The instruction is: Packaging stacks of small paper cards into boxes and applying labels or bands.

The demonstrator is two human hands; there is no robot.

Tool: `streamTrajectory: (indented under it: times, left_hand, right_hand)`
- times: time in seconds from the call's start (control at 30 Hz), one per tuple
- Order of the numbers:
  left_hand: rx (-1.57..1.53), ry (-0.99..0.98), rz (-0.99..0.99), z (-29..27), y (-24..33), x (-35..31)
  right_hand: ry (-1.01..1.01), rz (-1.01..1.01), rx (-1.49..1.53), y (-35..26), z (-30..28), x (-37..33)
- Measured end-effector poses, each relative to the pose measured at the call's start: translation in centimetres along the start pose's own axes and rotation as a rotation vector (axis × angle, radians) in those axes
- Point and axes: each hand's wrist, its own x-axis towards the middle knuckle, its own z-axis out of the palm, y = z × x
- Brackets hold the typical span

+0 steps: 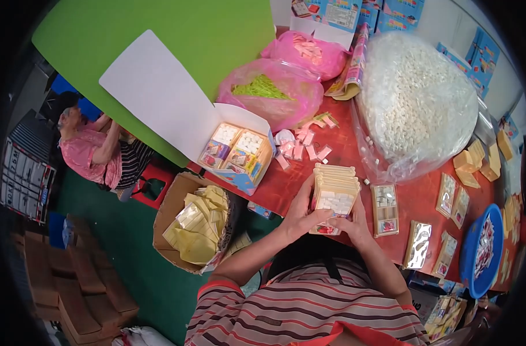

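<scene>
Striped shirt (309, 305) up close; left hand (299, 214) and right hand (357, 224) clamp a tray stack (335, 177) between them, whose white pieces (335, 202), perhaps loose, could spill if tilted.

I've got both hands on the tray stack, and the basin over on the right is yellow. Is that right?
Not the colour: the head view shows the basin is blue. It is on the right, and left hand and right hand hold the tray stack.
</scene>
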Motion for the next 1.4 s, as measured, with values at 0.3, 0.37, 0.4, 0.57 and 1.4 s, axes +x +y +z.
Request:
streamTrajectory:
  times: [0.3,0.37,0.4,0.57,1.4]
  left_hand:
    - [0.435,0.446,0.315,-4.9,9.1,-2.9]
    - [0.66,0.582,0.391,-7.7,10.0,-3.9]
    - [1.034,0.689,0.398,-9.2,10.3,-3.7]
    - [1.553,0.707,0.331,-13.6,8.3,-4.7]
    - [0.582,1.102,0.567,-16.9,5.8,-4.1]
  right_hand:
    - [-0.083,0.119,0.385,-6.8,6.7,6.7]
    - [-0.123,0.173,0.359,-8.5,8.4,8.5]
    - [-0.148,0.229,0.334,-9.0,9.0,9.5]
    - [-0.279,0.294,0.301,-8.7,13.1,16.4]
    - [0.187,0.325,0.191,3.3,21.6,25.8]
